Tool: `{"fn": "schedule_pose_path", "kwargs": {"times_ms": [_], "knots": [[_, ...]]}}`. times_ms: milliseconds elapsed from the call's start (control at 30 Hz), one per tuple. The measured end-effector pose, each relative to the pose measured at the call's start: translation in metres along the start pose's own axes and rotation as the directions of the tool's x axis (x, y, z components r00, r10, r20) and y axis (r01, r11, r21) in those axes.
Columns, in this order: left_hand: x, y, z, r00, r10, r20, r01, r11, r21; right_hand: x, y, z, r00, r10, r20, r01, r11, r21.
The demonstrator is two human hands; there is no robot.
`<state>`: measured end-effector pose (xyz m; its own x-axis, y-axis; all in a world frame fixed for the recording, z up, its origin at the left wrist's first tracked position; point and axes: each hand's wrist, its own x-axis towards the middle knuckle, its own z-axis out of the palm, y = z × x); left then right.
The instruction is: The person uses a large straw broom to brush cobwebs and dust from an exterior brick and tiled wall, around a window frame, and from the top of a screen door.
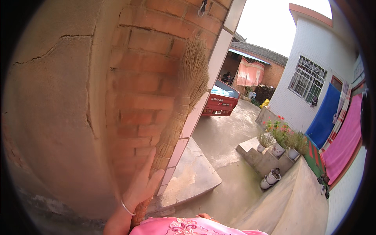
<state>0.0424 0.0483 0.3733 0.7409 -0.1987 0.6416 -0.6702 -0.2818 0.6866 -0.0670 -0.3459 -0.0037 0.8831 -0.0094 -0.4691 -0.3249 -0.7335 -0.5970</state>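
A straw broom (171,129) stands tilted with its bristles up in front of a brick wall (141,88). Around its bound handle, low down, is my left hand (144,180), with a bracelet on the wrist. The broom's lower end is partly hidden by the hand and my pink embroidered top (188,227). At the bottom edge of the view, only part of my right hand (204,216) shows beside the top. Its fingers look bent, but whether they hold anything is hidden.
A tiled wall edge (199,108) and a concrete slab (191,176) lie just right of the broom. Beyond are a red cargo vehicle (220,105), flower pots (277,149) on a stepped ledge, stacked pots (270,178), a sloping concrete ramp (273,202) and a pink door curtain (342,141).
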Motion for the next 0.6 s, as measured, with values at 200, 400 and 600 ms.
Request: {"fn": "schedule_pose_path", "kwargs": {"times_ms": [200,400,600], "knots": [[0.051,0.042,-0.021,0.992,0.094,-0.086,-0.086,0.992,0.091,-0.034,-0.008,-0.011,0.99,0.138,-0.015,-0.138,0.99,-0.028],[0.015,-0.03,0.019,0.989,-0.121,0.08,0.11,0.985,0.132,-0.006,-0.013,0.009,0.998,0.026,-0.058,-0.018,0.992,0.124],[-0.151,-0.131,0.05,0.858,-0.456,0.239,0.36,0.863,0.353,-0.034,-0.021,0.021,0.994,0.063,0.085,-0.055,0.994,-0.091]]}}
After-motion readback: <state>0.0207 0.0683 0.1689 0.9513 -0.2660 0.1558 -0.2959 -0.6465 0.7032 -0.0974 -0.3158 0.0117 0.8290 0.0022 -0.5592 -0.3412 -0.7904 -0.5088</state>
